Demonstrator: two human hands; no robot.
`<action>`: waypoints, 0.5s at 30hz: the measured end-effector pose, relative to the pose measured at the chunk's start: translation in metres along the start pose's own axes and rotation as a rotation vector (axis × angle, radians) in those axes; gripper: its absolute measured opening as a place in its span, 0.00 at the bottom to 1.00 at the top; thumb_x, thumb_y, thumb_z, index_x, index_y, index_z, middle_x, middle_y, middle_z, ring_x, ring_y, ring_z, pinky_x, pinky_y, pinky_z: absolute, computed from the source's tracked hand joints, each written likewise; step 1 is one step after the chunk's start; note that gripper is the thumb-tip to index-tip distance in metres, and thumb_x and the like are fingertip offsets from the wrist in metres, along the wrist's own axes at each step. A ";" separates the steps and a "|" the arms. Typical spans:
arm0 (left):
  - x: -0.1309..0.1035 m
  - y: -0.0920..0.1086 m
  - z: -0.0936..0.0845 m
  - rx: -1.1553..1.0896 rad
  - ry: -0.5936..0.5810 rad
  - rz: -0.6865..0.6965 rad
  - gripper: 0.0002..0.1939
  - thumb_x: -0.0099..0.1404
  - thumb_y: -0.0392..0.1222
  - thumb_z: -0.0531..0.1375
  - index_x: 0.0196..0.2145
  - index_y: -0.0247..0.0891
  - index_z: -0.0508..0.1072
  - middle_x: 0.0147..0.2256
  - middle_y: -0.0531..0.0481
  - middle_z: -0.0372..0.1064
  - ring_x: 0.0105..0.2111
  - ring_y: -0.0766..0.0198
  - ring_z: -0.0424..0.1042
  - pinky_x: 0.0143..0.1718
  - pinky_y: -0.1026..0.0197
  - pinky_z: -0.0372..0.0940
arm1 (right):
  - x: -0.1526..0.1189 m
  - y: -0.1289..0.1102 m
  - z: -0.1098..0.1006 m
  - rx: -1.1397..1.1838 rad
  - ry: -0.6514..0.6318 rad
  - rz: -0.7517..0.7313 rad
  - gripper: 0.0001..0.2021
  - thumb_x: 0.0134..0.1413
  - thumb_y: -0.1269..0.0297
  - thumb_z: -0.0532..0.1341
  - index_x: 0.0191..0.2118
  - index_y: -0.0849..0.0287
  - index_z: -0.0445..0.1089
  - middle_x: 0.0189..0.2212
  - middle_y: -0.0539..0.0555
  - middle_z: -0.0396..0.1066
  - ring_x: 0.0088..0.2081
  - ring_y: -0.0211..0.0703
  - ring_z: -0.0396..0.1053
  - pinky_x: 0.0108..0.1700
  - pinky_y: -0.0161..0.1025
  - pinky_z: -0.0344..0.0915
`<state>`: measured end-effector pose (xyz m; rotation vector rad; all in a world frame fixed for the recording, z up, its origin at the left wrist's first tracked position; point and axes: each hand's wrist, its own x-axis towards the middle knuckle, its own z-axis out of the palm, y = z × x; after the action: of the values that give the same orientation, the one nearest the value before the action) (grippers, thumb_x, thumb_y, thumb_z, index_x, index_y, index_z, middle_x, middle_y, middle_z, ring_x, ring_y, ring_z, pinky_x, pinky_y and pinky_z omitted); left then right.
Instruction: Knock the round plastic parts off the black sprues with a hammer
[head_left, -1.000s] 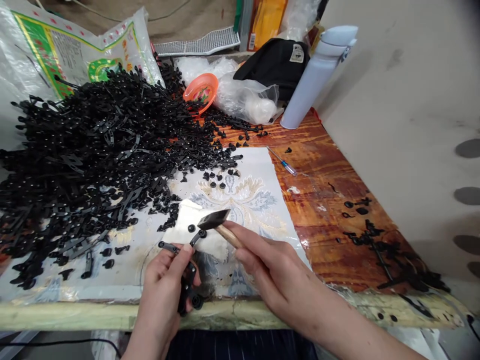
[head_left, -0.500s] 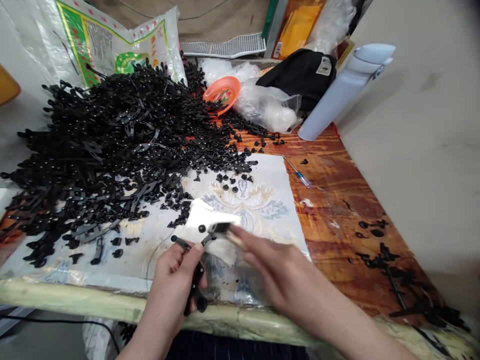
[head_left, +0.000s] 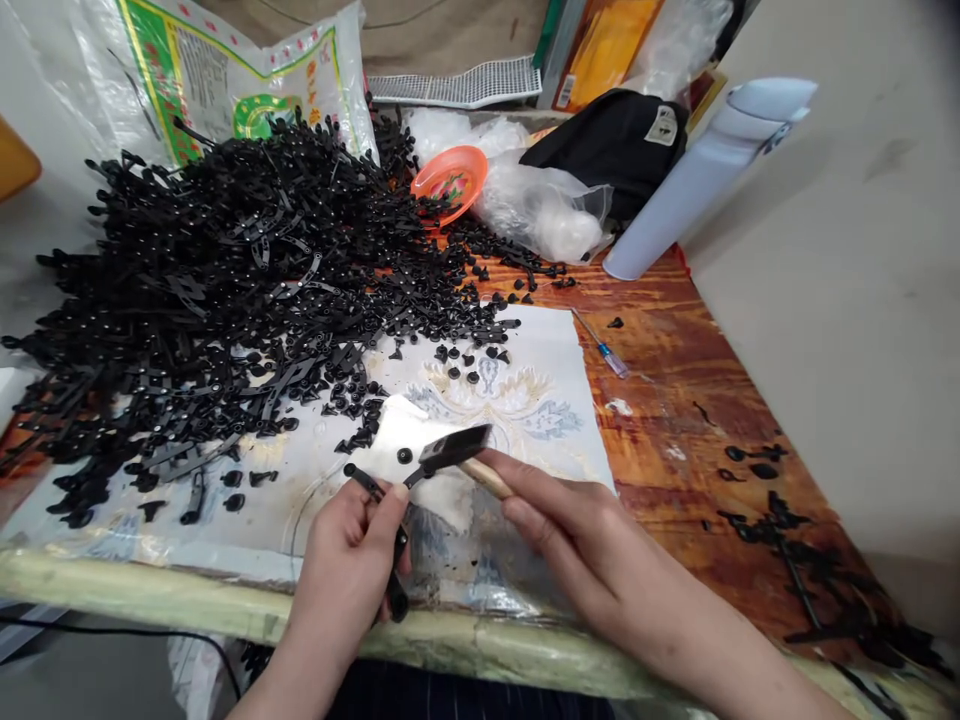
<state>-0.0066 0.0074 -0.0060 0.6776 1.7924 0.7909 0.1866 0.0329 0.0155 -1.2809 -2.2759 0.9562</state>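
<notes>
In my left hand (head_left: 352, 540), closed, is a jointed black plastic piece (head_left: 399, 590); its arms stick out above and below my fingers. My right hand (head_left: 577, 530) is wrapped round the wooden handle of a small hammer (head_left: 486, 478). The hammer's dark head (head_left: 457, 447) rests at or just above the tip of one arm of the plastic piece; contact is hard to tell. Underneath lies a white pad (head_left: 397, 425), with a small round black part (head_left: 405, 456) on it, next to the hammer head.
A large heap of black plastic parts (head_left: 225, 260) covers the table's left side. Behind are an orange plate (head_left: 469, 170), plastic bags (head_left: 555, 215), a black pouch (head_left: 607, 150) and a pale bottle (head_left: 682, 195). A screwdriver (head_left: 611, 360) and more black parts (head_left: 787, 560) lie rightward.
The hammer, blurred before, is now sharp, its head slightly higher and further right. My left hand keeps the plastic piece in nearly the same place. The whole view has shifted slightly.
</notes>
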 end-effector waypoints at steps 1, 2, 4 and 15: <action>0.000 -0.001 0.000 0.011 0.002 0.015 0.15 0.56 0.55 0.59 0.27 0.40 0.65 0.10 0.61 0.59 0.06 0.73 0.49 0.04 0.72 0.47 | 0.000 -0.001 0.001 0.029 0.032 -0.007 0.20 0.65 0.64 0.47 0.61 0.55 0.60 0.42 0.57 0.76 0.36 0.44 0.75 0.36 0.39 0.71; 0.001 -0.001 -0.001 0.022 0.000 0.027 0.15 0.56 0.55 0.59 0.28 0.41 0.65 0.10 0.61 0.60 0.06 0.73 0.49 0.05 0.72 0.47 | 0.000 -0.002 0.002 0.039 0.046 -0.010 0.20 0.65 0.64 0.47 0.60 0.56 0.60 0.41 0.58 0.76 0.35 0.44 0.75 0.36 0.39 0.71; 0.004 -0.003 -0.003 0.052 -0.029 0.028 0.16 0.56 0.57 0.58 0.29 0.41 0.64 0.10 0.61 0.60 0.06 0.71 0.49 0.05 0.70 0.47 | 0.001 -0.003 0.006 0.007 0.011 0.010 0.21 0.65 0.65 0.46 0.60 0.58 0.61 0.39 0.60 0.76 0.36 0.46 0.75 0.36 0.41 0.71; 0.016 0.001 -0.033 0.147 -0.202 0.124 0.18 0.62 0.54 0.56 0.21 0.40 0.64 0.17 0.56 0.65 0.20 0.66 0.61 0.24 0.66 0.57 | 0.010 0.014 -0.002 0.149 0.001 0.166 0.21 0.67 0.59 0.46 0.62 0.52 0.59 0.27 0.51 0.72 0.27 0.41 0.70 0.29 0.36 0.65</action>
<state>-0.0429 0.0133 -0.0058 0.9392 1.6471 0.6512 0.1912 0.0474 0.0068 -1.4197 -2.0788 1.1578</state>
